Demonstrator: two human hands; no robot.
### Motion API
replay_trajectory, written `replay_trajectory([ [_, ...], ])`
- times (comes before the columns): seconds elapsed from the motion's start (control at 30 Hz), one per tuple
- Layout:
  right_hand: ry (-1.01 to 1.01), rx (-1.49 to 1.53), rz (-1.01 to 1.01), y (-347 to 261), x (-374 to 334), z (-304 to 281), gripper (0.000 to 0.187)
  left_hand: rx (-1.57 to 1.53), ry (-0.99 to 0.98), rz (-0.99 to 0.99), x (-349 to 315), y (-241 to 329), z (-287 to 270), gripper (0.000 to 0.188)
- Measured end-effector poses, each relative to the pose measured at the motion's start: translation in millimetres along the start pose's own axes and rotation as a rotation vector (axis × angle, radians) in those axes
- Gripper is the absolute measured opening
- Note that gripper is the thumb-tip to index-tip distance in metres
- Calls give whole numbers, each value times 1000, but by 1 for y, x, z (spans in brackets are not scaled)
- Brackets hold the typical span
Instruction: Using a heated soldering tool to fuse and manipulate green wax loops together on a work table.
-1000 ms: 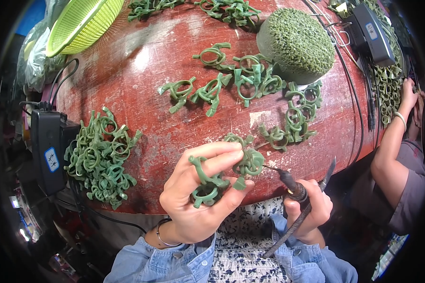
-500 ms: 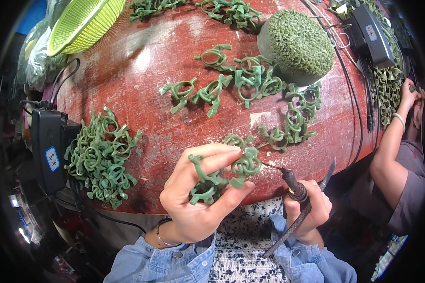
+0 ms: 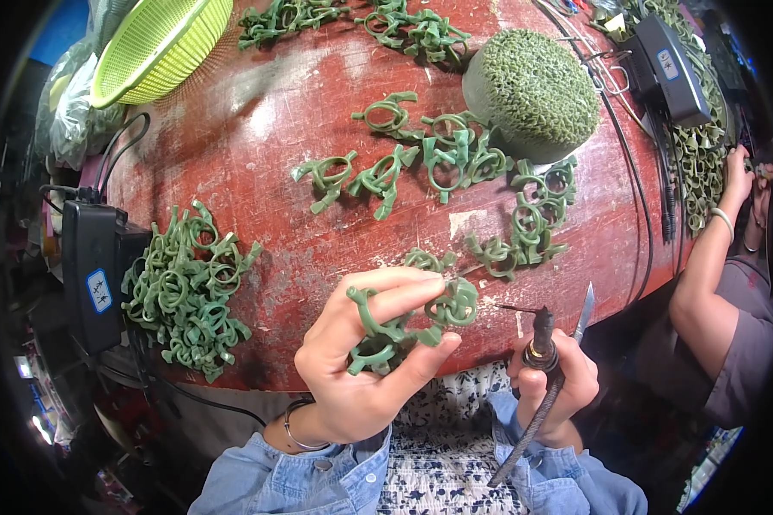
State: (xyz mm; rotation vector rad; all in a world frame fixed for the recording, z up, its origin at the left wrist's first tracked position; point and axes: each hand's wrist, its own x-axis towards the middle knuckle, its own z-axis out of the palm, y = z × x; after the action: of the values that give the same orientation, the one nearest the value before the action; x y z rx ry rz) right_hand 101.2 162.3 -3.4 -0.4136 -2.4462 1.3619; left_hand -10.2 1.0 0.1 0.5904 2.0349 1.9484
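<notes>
My left hand [image 3: 339,356] is closed around a small cluster of green wax-like rings [image 3: 453,305] with stubby branches, pinched between fingers and thumb. Part of the cluster shows between the thumb and forefinger, above the palm. In my right hand [image 3: 571,386] is a dark pen-shaped tool [image 3: 542,330] with a thin bent needle tip, pointing left toward the rings but apart from them. That same hand also grips a slim knife [image 3: 585,311], its blade up and its wrapped handle slanting down across my palm. Another green ring piece [image 3: 425,259] lies just beyond my left fingertips.
A heap of green rings [image 3: 189,292] lies left, beside a black power box [image 3: 94,275]. More loose rings [image 3: 537,215] lie ahead, near a round green textured block [image 3: 537,94]. A yellow-green basket [image 3: 159,51] stands far left. Cables [image 3: 631,189] and another person's arm [image 3: 704,249] are right.
The pen tool's tip has drawn back from the rings, and its body has turned more upright. The knife has tilted with my right hand. My left hand keeps its hold.
</notes>
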Motion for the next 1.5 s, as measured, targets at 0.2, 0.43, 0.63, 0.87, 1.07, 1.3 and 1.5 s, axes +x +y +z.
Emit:
replay_trajectory([
  [0.2, 8, 110, 11, -8, 4, 6, 37, 9, 164, -41, 1, 11, 7, 40],
  [0.43, -16, 554, 136, -26, 10, 17, 32, 81, 75, 9, -1, 20, 5, 44],
  [0.63, -34, 563, 213, -42, 15, 19, 24, 67, 63, 57, -5, 19, 4, 45],
  [0.87, -56, 610, 296, -46, 15, 18, 19, 33, 24, 35, -6, 21, 4, 43],
  [1.07, -50, 648, 247, -47, 13, 17, 17, -205, -63, -29, -5, 16, 2, 35],
  [1.3, 69, 691, 153, -50, 10, 19, 17, -723, -37, -486, -6, 24, 5, 34],
  [1.5, 70, 632, 201, -48, 12, 19, 19, -1062, -172, -609, -7, 15, -2, 35],
])
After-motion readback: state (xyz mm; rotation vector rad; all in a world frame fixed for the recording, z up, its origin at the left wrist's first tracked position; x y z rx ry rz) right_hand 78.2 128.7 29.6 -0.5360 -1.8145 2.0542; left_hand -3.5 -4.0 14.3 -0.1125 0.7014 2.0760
